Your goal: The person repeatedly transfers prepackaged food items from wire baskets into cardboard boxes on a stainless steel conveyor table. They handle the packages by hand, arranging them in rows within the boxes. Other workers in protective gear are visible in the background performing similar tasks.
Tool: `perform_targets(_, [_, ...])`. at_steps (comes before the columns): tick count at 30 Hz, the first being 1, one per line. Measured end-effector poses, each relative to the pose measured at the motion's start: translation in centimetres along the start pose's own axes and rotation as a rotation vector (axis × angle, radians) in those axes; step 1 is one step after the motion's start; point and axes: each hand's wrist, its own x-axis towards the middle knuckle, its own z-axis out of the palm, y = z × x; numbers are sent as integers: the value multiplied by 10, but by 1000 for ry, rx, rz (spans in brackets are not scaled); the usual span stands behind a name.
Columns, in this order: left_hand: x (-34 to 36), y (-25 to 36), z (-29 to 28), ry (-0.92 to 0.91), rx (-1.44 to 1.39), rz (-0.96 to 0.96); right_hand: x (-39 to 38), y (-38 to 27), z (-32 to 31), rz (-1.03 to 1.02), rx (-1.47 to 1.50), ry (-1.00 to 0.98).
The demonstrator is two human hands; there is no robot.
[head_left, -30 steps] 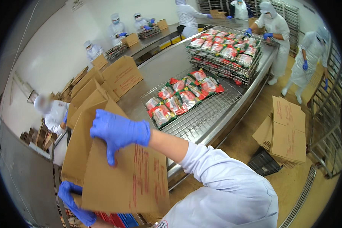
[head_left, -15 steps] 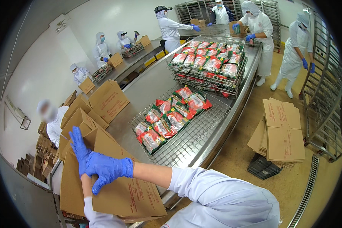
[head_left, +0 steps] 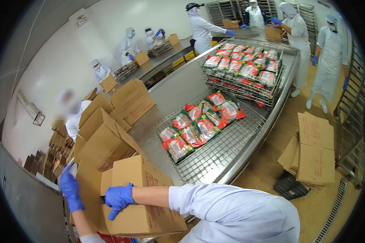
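Observation:
A brown cardboard box [head_left: 150, 214] stands at the lower left, its top flaps partly raised. My right hand [head_left: 119, 199], in a blue glove, is closed over the edge of a flap, fingers in the gap and thumb on the outside. Beside the box's raised left flap [head_left: 88, 194] is my left hand [head_left: 71, 190], also blue-gloved, blurred, with fingers stretched upward and nothing seen in it. Whether it touches the flap I cannot tell. Right of the box, several red-and-green plastic packs [head_left: 207, 128] lie on a wire rack [head_left: 227, 152].
Stacked wire racks [head_left: 247, 81] full of packs stand farther along the metal table [head_left: 178, 88]. More open boxes [head_left: 105, 139] stand beyond mine. Flattened cartons [head_left: 315, 148] rest on a black crate [head_left: 288, 186] on the floor, at right. Several co-workers in white stand around; a tall rack cart [head_left: 353, 109] is at right.
My hands were crossed over the box; now they are apart, the left at the left flap, the right lower on the box. More of the box top shows. The view has shifted.

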Motion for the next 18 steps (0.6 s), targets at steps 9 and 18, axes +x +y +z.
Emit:
perform_targets(9, [-33, -14, 68, -265, -442, -96, -36, 24, 37, -19, -44, -205])
perform_targets(18, [-63, 122, 78, -95, 123, 222, -77, 1, -22, 361, 74, -488])
